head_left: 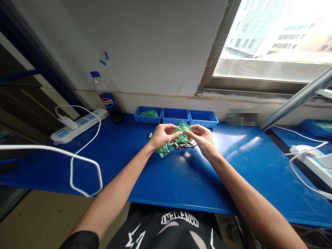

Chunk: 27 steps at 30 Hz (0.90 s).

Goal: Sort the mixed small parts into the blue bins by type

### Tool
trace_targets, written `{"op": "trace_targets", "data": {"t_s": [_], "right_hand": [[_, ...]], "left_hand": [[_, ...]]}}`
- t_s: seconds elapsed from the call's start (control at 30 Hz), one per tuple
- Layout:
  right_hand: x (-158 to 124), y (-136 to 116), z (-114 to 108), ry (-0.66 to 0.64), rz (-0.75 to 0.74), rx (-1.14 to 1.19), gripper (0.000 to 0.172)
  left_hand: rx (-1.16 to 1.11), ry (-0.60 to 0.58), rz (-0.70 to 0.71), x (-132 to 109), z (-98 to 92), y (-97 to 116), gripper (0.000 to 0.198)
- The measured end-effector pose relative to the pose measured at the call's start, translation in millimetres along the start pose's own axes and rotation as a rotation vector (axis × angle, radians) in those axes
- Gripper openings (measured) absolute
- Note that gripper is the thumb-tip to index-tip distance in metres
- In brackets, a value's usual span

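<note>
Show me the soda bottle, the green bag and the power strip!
soda bottle (107, 101): head view, its label.
green bag (184, 128): head view, its upper corner.
power strip (83, 123): head view, its middle.

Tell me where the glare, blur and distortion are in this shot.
Head view, the window is blown out white; head view, pale glare lies on the table beside the right hand; head view, a pixelated patch sits below the sill; head view, the wide lens bows the table edge, and the bag pinched between that hand and the left hand looks soft.
</note>
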State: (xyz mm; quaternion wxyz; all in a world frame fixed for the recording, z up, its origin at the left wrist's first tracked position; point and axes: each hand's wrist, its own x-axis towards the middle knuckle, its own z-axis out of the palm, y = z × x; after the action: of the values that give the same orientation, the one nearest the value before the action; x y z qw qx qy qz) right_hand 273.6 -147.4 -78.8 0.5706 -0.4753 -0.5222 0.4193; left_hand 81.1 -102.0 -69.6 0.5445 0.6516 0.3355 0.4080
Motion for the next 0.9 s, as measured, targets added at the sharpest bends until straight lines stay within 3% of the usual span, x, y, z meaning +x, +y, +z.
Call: {"op": "trace_targets", "data": {"t_s": [0.13, 0.3, 0.4, 0.57, 0.67, 0.8, 0.9], "right_hand": [[0.6, -0.1, -2.4, 0.018, 0.013, 0.027, 0.041], [1.2, 0.7, -2.4, 0.0, 0.08, 0.072, 0.042], [2.4, 2.0, -3.1, 0.038, 0.095, 0.094, 0.044], [3.5, 3.6, -5.4, 0.045, 0.113, 0.102, 0.038], [3.3, 3.3, -6.1, 0.044, 0.115, 0.09, 0.037], [2.7, 3.6, -6.2, 0.05, 0.074, 0.035, 0.036], [2.2, 6.3, -5.6, 0.075, -0.014, -0.108, 0.032]], "left_hand": [[0.021, -0.131, -0.046, -1.8, -1.8, 0.9, 0.035], [-0.039, -0.106, -0.051, -1.2, -1.7, -0.9, 0.037], [-0.06, 0.01, -0.044, 2.4, -5.4, -2.7, 0.037], [-0.219, 0.37, -0.055, 13.9, -20.6, -7.8, 0.036], [-0.293, 0.413, -0.125, 18.8, -34.6, -12.4, 0.042], [0.123, 0.417, 0.002, 17.9, -49.3, -18.9, 0.028], [0.499, 0.286, 0.169, 13.6, -49.4, -21.2, 0.018]]}}
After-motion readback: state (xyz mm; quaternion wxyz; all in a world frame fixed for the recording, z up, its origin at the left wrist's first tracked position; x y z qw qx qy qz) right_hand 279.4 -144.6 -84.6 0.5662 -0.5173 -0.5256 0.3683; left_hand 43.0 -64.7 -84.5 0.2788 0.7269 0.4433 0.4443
